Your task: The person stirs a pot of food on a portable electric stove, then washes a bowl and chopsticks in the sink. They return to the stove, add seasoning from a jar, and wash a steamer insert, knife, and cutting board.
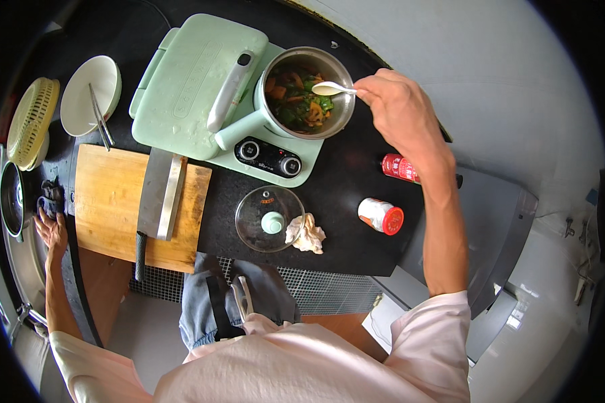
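Observation:
My right hand [401, 111] grips the handle end of a small white spoon [327, 88], its bowl held over a metal-lined pot [350, 103]. Green and orange chopped vegetables [307, 103] lie in the pot, which stands on a pale green electric cooker [307, 163]. Far to the left, my left hand [51, 229] reaches to a dark crumpled cloth [50, 196] at the counter's edge, fingers against it; whether they hold it is unclear. A cleaver [156, 196] lies on a wooden cutting board [108, 201] between my hands.
A glass lid [252, 216] touches a crumpled cloth [310, 236]. A red-lidded jar [380, 215] and a red bottle [399, 167] are on the right. Metal chopsticks [99, 116] rest in a white bowl [75, 101], beside a yellow colander [35, 121]. A black pan [11, 201] is far left.

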A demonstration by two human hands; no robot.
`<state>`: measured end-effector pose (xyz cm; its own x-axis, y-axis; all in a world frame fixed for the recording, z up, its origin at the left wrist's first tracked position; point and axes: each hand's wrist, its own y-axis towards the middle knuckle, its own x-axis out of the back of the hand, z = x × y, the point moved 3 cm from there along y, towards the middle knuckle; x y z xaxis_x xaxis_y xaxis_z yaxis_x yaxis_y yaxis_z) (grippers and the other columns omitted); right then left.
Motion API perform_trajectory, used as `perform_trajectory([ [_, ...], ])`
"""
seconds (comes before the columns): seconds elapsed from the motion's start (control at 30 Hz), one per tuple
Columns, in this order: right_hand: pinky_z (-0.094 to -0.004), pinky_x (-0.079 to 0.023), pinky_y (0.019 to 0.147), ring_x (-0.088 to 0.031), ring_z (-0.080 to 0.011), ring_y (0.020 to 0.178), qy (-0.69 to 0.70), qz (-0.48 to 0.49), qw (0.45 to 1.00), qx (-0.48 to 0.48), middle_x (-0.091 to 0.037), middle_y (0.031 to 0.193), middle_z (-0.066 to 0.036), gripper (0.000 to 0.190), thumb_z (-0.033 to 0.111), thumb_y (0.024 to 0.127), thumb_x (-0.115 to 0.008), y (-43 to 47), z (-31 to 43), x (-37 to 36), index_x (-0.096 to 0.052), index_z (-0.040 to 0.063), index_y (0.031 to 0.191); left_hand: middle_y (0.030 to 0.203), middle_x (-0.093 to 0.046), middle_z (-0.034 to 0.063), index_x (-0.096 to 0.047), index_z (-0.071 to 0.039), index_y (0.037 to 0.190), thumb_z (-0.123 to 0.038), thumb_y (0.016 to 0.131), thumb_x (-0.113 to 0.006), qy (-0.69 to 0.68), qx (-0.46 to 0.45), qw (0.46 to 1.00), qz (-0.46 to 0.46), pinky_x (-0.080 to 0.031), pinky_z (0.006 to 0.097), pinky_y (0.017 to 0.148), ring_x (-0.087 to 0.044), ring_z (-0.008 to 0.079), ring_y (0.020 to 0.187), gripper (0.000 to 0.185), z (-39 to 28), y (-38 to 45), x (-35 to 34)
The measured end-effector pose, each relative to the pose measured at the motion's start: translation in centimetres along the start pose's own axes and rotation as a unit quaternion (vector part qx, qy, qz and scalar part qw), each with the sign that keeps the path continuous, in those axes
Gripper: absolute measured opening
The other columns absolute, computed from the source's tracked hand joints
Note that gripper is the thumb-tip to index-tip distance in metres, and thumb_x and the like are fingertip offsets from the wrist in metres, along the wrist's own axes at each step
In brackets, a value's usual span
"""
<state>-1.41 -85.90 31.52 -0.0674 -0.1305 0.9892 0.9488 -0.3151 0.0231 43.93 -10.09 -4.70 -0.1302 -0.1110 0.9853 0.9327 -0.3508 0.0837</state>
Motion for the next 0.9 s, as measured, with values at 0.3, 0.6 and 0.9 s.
perform_trajectory([
  [0.3, -0.0435, -0.052, 0.075, -0.061, -0.0298, 0.086, -0.049, 0.01, 0.998, 0.048, -0.057, 0.084, -0.011, 0.005, -0.001, 0.089, -0.065, 0.3, 1.1, 0.5, -0.069, 0.0, 0.092, 0.17, -0.004, 0.0277, -0.007, -0.016, 0.167, -0.057, 0.103, -0.047, 0.021, 0.015, 0.999, 0.032, -0.008, 0.0542, 0.128, -0.005, 0.0464, 0.158, 0.086, -1.4, -0.3, 0.3],
  [0.6, -0.0415, -0.057, 0.076, -0.062, -0.0277, 0.092, -0.13, 0.078, 0.982, 0.116, -0.057, 0.09, -0.009, 0.008, -0.002, 0.084, -0.062, 0.2, 1.7, 0.7, -0.067, 0.002, 0.088, 0.171, -0.004, 0.0259, -0.008, -0.018, 0.168, -0.056, 0.104, -0.046, 0.008, 0.02, 0.999, 0.031, -0.01, 0.0555, 0.128, -0.005, 0.0466, 0.158, 0.083, -2.3, -0.7, 0.2],
  [0.9, -0.0462, -0.057, 0.076, -0.065, -0.0335, 0.091, -0.104, 0.006, 0.991, 0.087, -0.06, 0.088, -0.013, 0.007, 0.0, 0.088, -0.059, 0.7, 2.1, -1.3, -0.066, 0.001, 0.086, 0.172, -0.001, 0.0246, -0.005, -0.021, 0.168, -0.058, 0.104, -0.043, 0.002, 0.057, 0.995, 0.077, -0.011, 0.0604, 0.126, -0.005, 0.0495, 0.157, 0.083, -4.2, -1.1, 1.4],
])
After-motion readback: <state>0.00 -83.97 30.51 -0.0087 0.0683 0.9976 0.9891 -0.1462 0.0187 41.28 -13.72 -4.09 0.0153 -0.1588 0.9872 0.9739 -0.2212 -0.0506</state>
